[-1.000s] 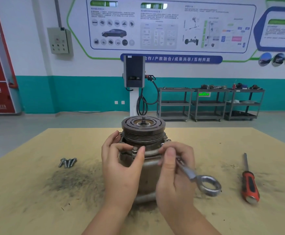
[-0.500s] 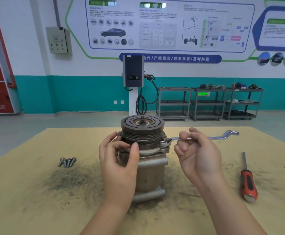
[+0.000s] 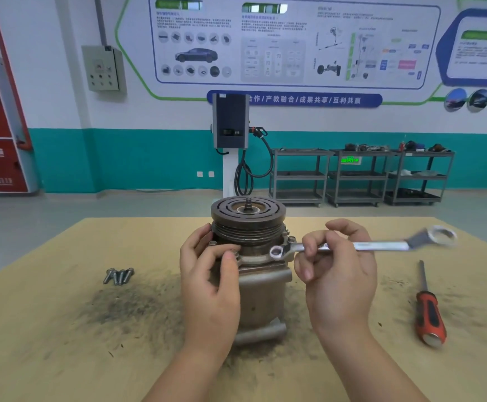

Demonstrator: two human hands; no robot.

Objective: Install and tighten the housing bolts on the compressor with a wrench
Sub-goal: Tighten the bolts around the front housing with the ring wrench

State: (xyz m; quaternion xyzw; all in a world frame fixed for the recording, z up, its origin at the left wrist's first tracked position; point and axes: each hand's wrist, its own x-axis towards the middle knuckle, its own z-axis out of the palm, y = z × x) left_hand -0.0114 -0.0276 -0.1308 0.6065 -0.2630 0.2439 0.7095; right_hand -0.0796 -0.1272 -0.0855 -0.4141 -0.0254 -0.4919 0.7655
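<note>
The compressor stands upright mid-table, its grooved pulley on top. My left hand grips its left side just under the pulley, thumb by a bolt head on the flange. My right hand holds the shaft of a silver double-ring wrench. The wrench lies roughly level, its small ring end at the flange's right front and its large ring end out to the right. Several loose bolts lie on the table to the left.
A red-handled screwdriver lies on the table at the right. Dark metal filings are strewn over the tan tabletop around the compressor. Grey shelf carts and a charging post stand far behind.
My right hand has swung the wrench from the compressor's front, handle toward me, round to its right side. The left hand has stayed on the compressor.
</note>
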